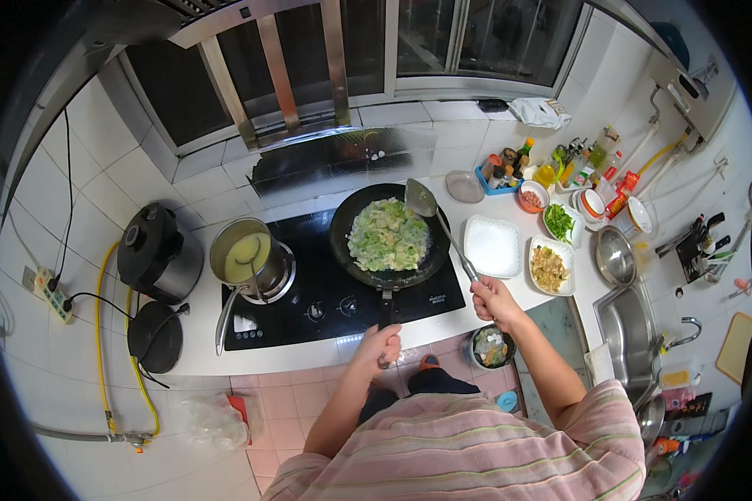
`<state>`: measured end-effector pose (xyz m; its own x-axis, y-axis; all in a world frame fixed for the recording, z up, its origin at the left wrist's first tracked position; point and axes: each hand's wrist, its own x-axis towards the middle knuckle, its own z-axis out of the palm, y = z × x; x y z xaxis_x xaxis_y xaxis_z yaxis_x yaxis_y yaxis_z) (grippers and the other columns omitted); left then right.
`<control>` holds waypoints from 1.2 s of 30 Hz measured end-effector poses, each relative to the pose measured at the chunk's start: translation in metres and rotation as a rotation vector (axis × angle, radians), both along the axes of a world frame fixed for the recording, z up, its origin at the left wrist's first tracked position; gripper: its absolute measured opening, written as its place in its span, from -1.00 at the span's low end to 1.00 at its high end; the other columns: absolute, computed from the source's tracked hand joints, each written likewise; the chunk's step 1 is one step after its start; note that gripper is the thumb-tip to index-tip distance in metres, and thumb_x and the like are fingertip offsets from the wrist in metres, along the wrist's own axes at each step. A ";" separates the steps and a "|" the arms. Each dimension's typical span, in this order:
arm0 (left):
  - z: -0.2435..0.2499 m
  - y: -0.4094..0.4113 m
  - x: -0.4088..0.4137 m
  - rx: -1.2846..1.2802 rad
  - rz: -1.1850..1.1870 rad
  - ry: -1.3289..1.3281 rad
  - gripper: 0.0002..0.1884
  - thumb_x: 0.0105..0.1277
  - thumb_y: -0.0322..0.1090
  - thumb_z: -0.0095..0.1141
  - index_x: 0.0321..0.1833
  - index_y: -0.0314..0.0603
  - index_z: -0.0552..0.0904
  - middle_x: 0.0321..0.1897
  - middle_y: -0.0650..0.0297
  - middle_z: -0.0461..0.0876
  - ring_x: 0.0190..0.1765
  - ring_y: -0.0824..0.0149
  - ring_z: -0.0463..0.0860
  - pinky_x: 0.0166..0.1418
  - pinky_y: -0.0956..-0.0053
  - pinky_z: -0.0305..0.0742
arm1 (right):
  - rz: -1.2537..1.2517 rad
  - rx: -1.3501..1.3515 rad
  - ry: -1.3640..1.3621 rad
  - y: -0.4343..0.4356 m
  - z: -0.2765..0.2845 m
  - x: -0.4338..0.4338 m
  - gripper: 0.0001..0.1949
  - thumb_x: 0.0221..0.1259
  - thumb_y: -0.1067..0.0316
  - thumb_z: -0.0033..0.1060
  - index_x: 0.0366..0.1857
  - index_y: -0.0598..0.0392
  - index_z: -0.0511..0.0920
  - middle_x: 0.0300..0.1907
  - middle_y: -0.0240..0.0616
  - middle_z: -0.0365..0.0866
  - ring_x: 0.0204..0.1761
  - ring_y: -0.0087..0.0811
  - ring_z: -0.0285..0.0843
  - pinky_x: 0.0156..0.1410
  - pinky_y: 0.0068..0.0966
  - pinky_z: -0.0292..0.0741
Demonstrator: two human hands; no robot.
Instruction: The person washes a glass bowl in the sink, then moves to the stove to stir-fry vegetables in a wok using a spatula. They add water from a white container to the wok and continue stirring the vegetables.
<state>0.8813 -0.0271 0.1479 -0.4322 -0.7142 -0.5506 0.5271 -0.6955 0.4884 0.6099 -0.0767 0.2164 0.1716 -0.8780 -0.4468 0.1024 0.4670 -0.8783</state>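
My left hand (376, 348) grips the handle of a dark wok (344, 250) on the right side of the gas hob. Inside the wok lies a flat layer of pale green, chopped food (388, 235) mixed with what looks like egg. My right hand (494, 303) is closed around the long handle of a metal wok spatula (421, 199). The spatula's blade hangs over the wok's upper right rim, apart from most of the food. To the right of the wok sits a white square dish (493, 247) that looks to hold nothing.
A saucepan (240, 225) of yellowish liquid with a ladle stands on the left burner, its handle jutting over the front edge. Dishes of chopped greens (559, 223) and cooked food (549, 269) stand right, near seasoning bottles (500, 177) and the sink (628, 351). An electric pressure cooker (160, 253) stands left.
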 end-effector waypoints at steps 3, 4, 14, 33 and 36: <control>0.021 0.016 0.021 0.046 0.006 -0.019 -0.66 0.34 -0.37 -0.02 -0.65 -0.07 0.32 -0.83 0.42 0.25 -0.83 0.53 0.17 -0.76 0.61 -0.02 | 0.040 -0.003 -0.006 0.003 0.004 -0.005 -0.81 0.37 0.24 -0.04 -0.36 0.09 0.33 -0.66 -0.46 0.23 -0.77 -0.67 0.02 -0.71 -0.65 -0.05; 0.020 0.019 0.025 0.058 0.016 -0.011 -0.66 0.34 -0.37 -0.02 -0.65 -0.07 0.32 -0.83 0.41 0.25 -0.83 0.53 0.17 -0.77 0.60 -0.02 | 0.055 0.005 -0.004 0.007 0.005 -0.006 -0.81 0.37 0.24 -0.04 -0.36 0.09 0.33 -0.66 -0.46 0.23 -0.77 -0.68 0.02 -0.71 -0.65 -0.05; 0.002 -0.025 0.010 -0.043 -0.090 0.091 -0.68 0.37 -0.39 -0.08 -0.61 -0.03 0.31 -0.82 0.44 0.23 -0.81 0.58 0.16 -0.75 0.63 0.02 | 0.051 -0.028 0.036 0.026 0.019 -0.015 -0.82 0.36 0.23 -0.02 -0.32 0.08 0.34 -0.69 -0.50 0.20 -0.78 -0.70 -0.01 -0.71 -0.65 -0.07; -0.005 -0.018 0.010 -0.027 -0.083 0.072 -0.67 0.37 -0.34 -0.07 -0.62 -0.03 0.29 -0.85 0.42 0.21 -0.84 0.55 0.12 -0.77 0.61 -0.06 | 0.146 -0.482 0.788 -0.002 0.011 -0.027 -0.66 0.21 0.24 0.15 -0.05 0.27 0.48 -0.61 -0.23 0.45 -0.53 -0.48 0.39 -0.36 -0.49 0.38; -0.002 -0.020 0.003 -0.002 -0.085 0.113 -0.67 0.36 -0.35 -0.07 -0.63 -0.03 0.29 -0.84 0.42 0.21 -0.84 0.55 0.13 -0.77 0.62 -0.05 | 0.172 -0.554 0.883 -0.010 0.030 -0.017 -0.63 0.20 0.28 0.11 0.06 0.20 0.45 -0.48 -0.01 0.55 -0.44 -0.20 0.54 -0.26 -0.37 0.45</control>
